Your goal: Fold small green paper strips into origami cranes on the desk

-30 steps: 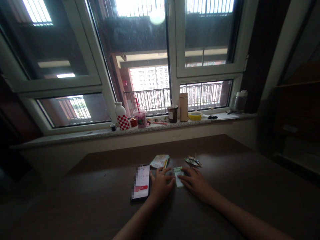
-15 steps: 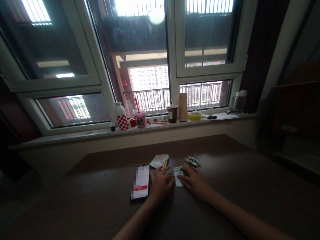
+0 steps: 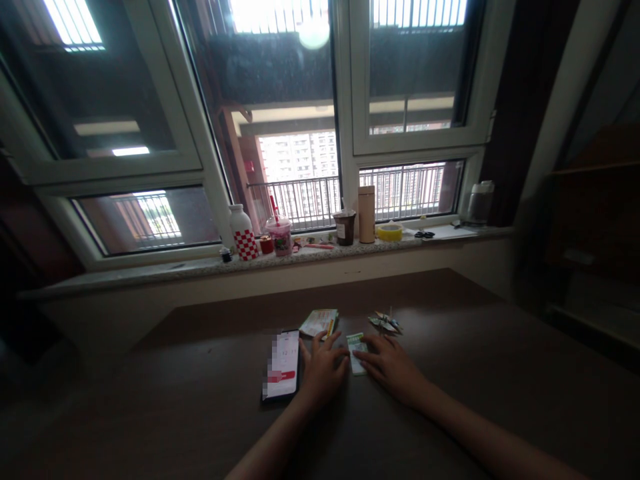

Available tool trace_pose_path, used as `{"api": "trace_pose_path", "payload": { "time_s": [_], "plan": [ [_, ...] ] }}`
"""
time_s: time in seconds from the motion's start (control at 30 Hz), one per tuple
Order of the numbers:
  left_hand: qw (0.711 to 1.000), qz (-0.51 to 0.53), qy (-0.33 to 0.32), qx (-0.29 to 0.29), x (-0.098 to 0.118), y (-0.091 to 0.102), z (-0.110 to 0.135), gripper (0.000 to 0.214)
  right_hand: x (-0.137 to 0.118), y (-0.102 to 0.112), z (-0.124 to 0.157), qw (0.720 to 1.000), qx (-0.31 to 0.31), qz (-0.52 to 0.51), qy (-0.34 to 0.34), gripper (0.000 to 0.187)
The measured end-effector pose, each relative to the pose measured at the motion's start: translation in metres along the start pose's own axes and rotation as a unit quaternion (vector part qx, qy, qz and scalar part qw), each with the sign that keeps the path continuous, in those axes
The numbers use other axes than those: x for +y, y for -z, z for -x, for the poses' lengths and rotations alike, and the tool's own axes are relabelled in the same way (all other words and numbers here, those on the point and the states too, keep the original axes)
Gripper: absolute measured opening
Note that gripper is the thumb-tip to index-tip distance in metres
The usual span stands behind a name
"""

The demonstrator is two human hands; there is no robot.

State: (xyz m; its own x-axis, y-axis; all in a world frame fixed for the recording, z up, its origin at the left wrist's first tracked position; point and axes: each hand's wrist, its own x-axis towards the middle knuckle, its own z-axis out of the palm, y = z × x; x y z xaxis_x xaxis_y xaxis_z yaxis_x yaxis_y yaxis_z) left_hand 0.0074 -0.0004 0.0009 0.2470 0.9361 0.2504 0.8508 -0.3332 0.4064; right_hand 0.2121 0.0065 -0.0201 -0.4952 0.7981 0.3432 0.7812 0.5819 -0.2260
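A small flat green-and-white printed paper piece (image 3: 357, 365) lies on the brown table between my hands. My right hand (image 3: 395, 365) rests with fingers stretched out on its upper and right side, holding nothing up off the table. To the left of the paper, my left hand (image 3: 323, 367) lies with its fingers apart, the fingertips just short of the paper. Beside its thumb is a smartphone (image 3: 286, 363) with a lit white screen and a red bar. Behind the left hand sits a flat green-and-white printed packet (image 3: 317, 323) with a yellow mark.
Crumpled or folded paper scraps (image 3: 385, 323) lie behind my right hand. Past the table (image 3: 210, 373), the windowsill (image 3: 175, 268) bears a checkered bottle (image 3: 245, 237), a pink drink cup (image 3: 281, 239), a dark cup (image 3: 345, 230), a tan flask (image 3: 367, 217) and a yellow tape roll (image 3: 390, 232).
The digits on the phone screen have changed. Both hands and the paper stay almost exactly where they were.
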Motion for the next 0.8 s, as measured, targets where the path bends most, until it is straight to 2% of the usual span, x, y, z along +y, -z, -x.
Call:
{"api": "trace_pose_path", "payload": {
  "time_s": [0.43, 0.57, 0.63, 0.8],
  "plan": [
    [0.998, -0.057, 0.012, 0.02, 0.001, -0.004, 0.0, 0.012, 0.001, 0.001, -0.002, 1.0, -0.008, -0.017, -0.003, 0.033],
    [0.998, -0.059, 0.022, 0.02, -0.001, -0.004, -0.003, 0.027, 0.002, 0.001, -0.002, 1.0, -0.011, -0.022, -0.001, 0.034],
    [0.997, -0.069, 0.012, 0.014, -0.004, -0.005, -0.003, 0.033, 0.003, 0.001, -0.002, 1.0, -0.012, -0.028, 0.0, 0.034],
    [0.994, -0.104, -0.031, -0.004, -0.011, -0.004, -0.005, 0.03, 0.003, 0.001, -0.002, 0.999, -0.011, -0.031, -0.004, 0.034]
  ]
}}
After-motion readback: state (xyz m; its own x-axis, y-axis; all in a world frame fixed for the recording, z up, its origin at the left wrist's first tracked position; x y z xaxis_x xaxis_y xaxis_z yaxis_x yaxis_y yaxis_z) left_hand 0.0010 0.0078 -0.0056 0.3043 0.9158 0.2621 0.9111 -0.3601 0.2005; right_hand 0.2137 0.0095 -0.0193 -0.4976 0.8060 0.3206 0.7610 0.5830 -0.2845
